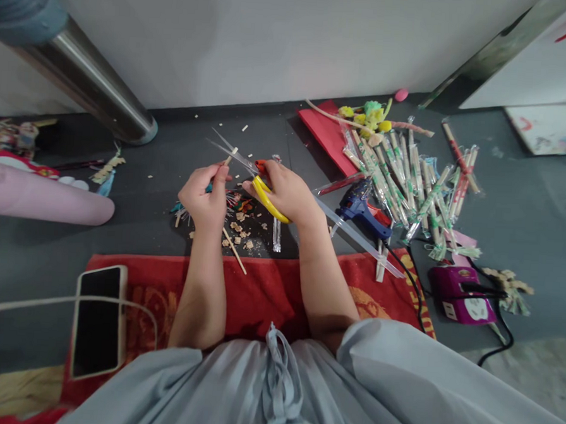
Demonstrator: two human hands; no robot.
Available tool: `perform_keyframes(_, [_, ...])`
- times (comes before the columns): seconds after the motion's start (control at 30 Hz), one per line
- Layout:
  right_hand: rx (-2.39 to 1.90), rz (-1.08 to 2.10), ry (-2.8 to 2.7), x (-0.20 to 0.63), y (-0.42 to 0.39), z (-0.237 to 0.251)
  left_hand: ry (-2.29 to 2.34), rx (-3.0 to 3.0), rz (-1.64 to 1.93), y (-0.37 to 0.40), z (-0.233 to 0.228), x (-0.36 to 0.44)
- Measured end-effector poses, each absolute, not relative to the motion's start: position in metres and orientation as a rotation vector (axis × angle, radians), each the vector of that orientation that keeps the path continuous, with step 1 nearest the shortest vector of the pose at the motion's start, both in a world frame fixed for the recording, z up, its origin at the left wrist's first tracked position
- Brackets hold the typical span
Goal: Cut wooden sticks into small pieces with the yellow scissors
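Left hand (206, 198) closed around a thin wooden stick (231, 157), tip poking up past the knuckles. Right hand (286, 192) wrapped on the yellow-handled scissors (251, 172), blades open and pointing up-left, straddling that stick tip just beyond the left fingers.

Risk right here: blades very near the left fingertips, so a nick looks possible on a slip of the round stick. Also likely: cut-off end flying away, judging by the wooden offcuts (242, 225) scattered just below and between both hands. Another stick (234, 250) lying loose under the left wrist, easy to knock.

Blue glue gun (359, 209) just right of the right wrist, cord trailing toward a purple power strip (459, 296) further right; a careless elbow could snag it. Pile of wrapped chopsticks (408, 180) beyond the gun. Phone (98, 319) well below-left of the left forearm, on the red mat (260, 293).
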State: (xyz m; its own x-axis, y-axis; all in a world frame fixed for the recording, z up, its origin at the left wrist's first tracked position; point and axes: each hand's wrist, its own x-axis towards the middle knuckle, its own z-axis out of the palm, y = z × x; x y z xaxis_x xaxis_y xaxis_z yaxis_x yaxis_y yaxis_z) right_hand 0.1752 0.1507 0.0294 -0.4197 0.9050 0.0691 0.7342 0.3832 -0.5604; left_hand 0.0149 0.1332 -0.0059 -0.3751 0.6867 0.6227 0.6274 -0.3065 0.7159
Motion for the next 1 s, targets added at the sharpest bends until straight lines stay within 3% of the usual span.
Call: perform_keyframes(1.0, [-1.546, 0.665, -2.307, 0.178, 0.151, 0.04, 1.813, 1.793, 1.759, 0.132, -0.002, 0.01])
